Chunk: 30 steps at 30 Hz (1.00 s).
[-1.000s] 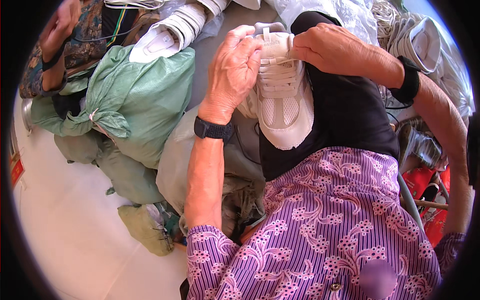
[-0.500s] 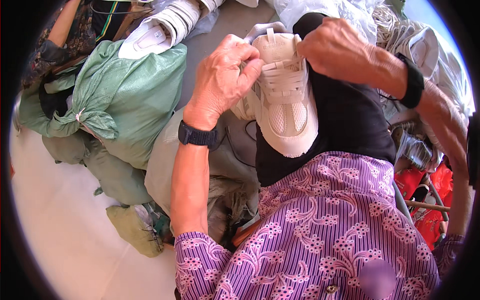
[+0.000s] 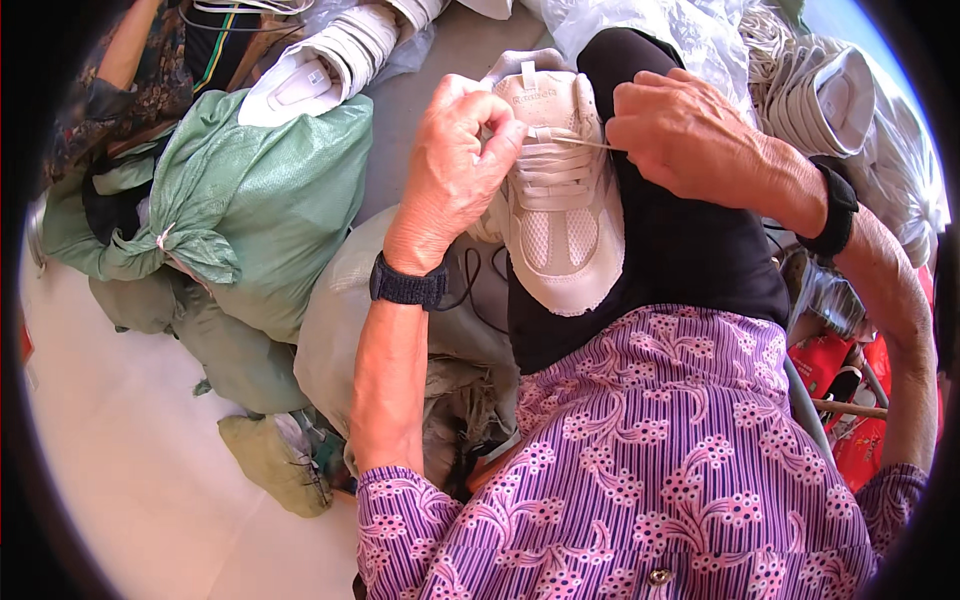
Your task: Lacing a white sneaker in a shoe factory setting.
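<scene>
A cream-white sneaker (image 3: pixel 567 255) with mesh panels lies on my black-trousered thigh, its toe toward me and its tongue up. From the upper rows of its lacing, a pale shoelace (image 3: pixel 590 145) runs taut to the right. My right hand (image 3: pixel 685 140) grips that lace, fingers curled, just off the shoe's right side. On the other side, my left hand (image 3: pixel 455 170) pinches the sneaker's edge by the top of the lacing. Whether some lace also lies between those fingertips is hidden.
At the left, nested white shoes (image 3: pixel 335 70) lean on a tied green sack (image 3: pixel 280 190). More stacked white shoes (image 3: pixel 835 95) and clear plastic are at the upper right. Red bags (image 3: pixel 860 450) lie low on the right. A co-worker's arm (image 3: pixel 125 40) shows at the upper left.
My right hand has moved slightly down and away from the shoe, so a stretch of lace now shows. My left hand keeps its pinch. The sneaker has shifted a little left.
</scene>
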Tool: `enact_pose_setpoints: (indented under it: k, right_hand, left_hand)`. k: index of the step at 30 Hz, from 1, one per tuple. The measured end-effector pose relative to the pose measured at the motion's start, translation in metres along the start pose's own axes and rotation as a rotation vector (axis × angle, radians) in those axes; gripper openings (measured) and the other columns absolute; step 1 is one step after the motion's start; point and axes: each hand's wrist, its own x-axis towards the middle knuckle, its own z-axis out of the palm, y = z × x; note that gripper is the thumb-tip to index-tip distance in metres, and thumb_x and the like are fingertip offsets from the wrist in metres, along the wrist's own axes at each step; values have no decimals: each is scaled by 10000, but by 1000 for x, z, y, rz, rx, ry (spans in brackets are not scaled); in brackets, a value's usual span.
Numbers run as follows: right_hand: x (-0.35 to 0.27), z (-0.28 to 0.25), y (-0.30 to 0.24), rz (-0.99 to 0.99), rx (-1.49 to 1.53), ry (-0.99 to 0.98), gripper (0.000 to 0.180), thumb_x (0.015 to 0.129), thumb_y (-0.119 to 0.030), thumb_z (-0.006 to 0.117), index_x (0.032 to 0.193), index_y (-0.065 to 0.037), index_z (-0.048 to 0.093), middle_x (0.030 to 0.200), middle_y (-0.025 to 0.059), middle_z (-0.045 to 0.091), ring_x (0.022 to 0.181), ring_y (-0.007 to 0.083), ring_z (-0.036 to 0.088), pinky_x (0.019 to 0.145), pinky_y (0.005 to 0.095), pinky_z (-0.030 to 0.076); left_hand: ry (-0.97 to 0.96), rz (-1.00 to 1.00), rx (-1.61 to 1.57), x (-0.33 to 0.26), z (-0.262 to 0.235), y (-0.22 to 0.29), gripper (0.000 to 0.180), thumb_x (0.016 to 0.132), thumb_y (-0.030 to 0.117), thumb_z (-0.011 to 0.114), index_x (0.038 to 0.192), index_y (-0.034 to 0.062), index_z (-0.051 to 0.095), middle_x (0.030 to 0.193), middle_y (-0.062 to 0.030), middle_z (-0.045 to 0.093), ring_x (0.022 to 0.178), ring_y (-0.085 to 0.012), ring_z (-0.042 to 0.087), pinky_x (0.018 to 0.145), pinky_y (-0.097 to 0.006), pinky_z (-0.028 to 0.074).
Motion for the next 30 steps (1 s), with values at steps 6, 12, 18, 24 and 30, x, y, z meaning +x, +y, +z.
enact_pose_setpoints:
  k: [6,12,18,24,30]
  right_hand:
    - [-15,-14,7,258,229,-51,62,812,-107,551,836,-53,568,705,167,577,748,369,593,650,445,459]
    - [-104,-38,51,593,241,-61,152,890,-129,555,878,23,568,752,159,582,673,275,574,649,349,450]
    - [-276,-23,105,760,-54,104,179,871,-151,575,910,22,595,746,142,570,666,297,553,667,351,446]
    - [-386,-12,121,1103,129,299,190,931,-225,557,959,-55,637,780,15,571,715,170,545,658,302,425]
    - [-370,-12,102,1622,922,798,221,954,-326,556,1055,-150,641,935,-48,635,818,62,587,703,239,420]
  left_hand:
    - [88,-63,115,-12,-4,-12,173,855,134,670,810,-3,575,839,-38,476,690,-125,446,628,-261,403]
    - [262,-170,263,-33,-6,-41,298,909,294,623,859,2,592,817,-39,522,655,-123,448,587,-261,402]
    - [-35,-924,-278,-40,2,-41,668,831,709,478,824,54,610,769,-45,586,519,-123,490,475,-273,399]
    - [89,-1059,-661,-35,27,-62,506,836,597,572,806,94,617,705,-24,589,524,-126,497,483,-289,418]
    - [417,-1015,-1024,-36,35,-82,248,814,348,690,800,117,598,690,32,531,506,-79,427,448,-247,390]
